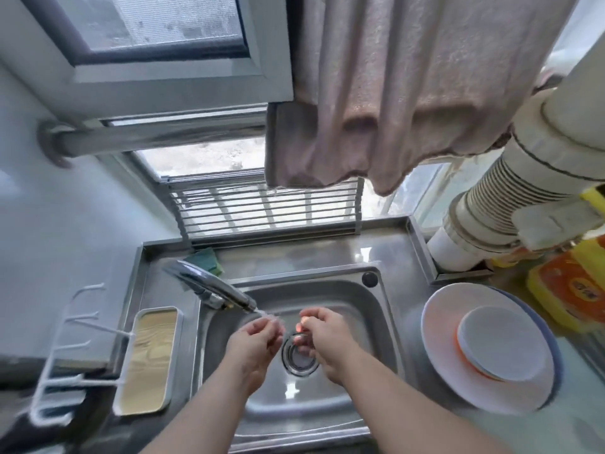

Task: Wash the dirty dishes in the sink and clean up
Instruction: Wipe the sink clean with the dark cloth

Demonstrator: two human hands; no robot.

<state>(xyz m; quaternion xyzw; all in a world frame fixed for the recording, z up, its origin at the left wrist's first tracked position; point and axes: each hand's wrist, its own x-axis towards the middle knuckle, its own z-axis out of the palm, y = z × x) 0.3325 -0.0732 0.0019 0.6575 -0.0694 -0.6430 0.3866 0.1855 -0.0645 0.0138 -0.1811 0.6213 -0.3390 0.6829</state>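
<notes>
Two hands, my left hand [258, 337] and right hand [322, 337], loosely curled and holding nothing, rinse under the faucet [212, 285]; washed plates [484, 348] wait at three o'clock.

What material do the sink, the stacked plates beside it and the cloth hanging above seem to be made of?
Sink: stainless steel, brushed, judging by its grey sheen and bright reflections.
Plates: probably glazed ceramic or melamine; smooth, pale, slightly glossy, and the look does not settle which.
Cloth: soft woven or terry fabric, pinkish-beige, matte, hanging in folds.
</notes>
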